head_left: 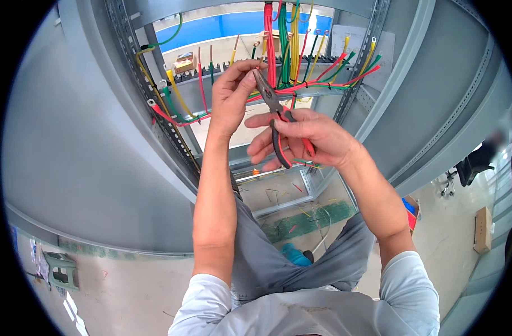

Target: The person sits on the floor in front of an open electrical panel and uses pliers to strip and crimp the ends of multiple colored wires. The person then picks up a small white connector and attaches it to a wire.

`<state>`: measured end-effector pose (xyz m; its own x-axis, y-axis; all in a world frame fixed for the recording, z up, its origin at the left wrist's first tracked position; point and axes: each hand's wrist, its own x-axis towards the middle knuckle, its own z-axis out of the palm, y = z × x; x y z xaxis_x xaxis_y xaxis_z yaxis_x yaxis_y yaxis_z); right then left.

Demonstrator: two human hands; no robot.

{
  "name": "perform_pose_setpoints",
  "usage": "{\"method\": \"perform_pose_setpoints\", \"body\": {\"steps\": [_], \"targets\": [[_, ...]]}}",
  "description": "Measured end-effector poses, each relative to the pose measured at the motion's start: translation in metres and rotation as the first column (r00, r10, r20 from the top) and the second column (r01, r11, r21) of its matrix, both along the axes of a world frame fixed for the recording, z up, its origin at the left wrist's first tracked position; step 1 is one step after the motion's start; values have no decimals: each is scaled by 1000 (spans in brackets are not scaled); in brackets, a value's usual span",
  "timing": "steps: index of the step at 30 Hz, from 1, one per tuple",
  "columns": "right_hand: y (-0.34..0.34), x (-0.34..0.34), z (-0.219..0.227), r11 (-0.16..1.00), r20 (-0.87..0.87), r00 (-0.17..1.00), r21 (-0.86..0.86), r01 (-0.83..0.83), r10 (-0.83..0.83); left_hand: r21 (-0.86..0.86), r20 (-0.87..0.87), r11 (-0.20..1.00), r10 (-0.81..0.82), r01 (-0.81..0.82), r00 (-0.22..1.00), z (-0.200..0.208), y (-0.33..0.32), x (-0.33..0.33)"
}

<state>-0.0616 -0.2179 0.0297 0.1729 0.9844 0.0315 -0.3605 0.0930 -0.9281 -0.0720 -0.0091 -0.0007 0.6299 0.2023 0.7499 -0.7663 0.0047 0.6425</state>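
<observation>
My right hand (317, 137) holds needle-nose pliers (270, 96) with black and red handles. The thumb lies over one handle, and several fingers are loosely stretched out under it. The jaws point up and away, meeting the fingertips of my left hand (229, 101). Thumb and index finger of that hand pinch the bared copper end of a wire (259, 68); the fingers hide much of it, and whether the jaws grip it cannot be told. Behind the pliers hang bundles of red wires (270, 47), green wires (284, 50) and yellow wires (294, 50).
A grey metal cabinet frame surrounds my arms, with a perforated upright (138, 73) on the left. Lugged wires (174, 92) stick out left; red and green cables (345, 84) fan out right. Wire scraps lie on the floor below. A green stool (62, 270) stands lower left.
</observation>
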Motion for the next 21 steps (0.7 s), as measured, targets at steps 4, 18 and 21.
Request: {"method": "perform_pose_setpoints", "body": {"steps": [4, 18, 21], "targets": [[8, 3, 9, 1000, 49, 999, -2, 16, -16, -15, 20, 999, -34, 34, 999, 0, 4, -1], [12, 14, 8, 1000, -29, 999, -1, -21, 21, -47, -14, 983, -181, 180, 983, -6, 14, -1], [10, 21, 3, 997, -59, 995, -10, -82, 81, 10, -6, 988, -155, 155, 988, -2, 9, -6]]}}
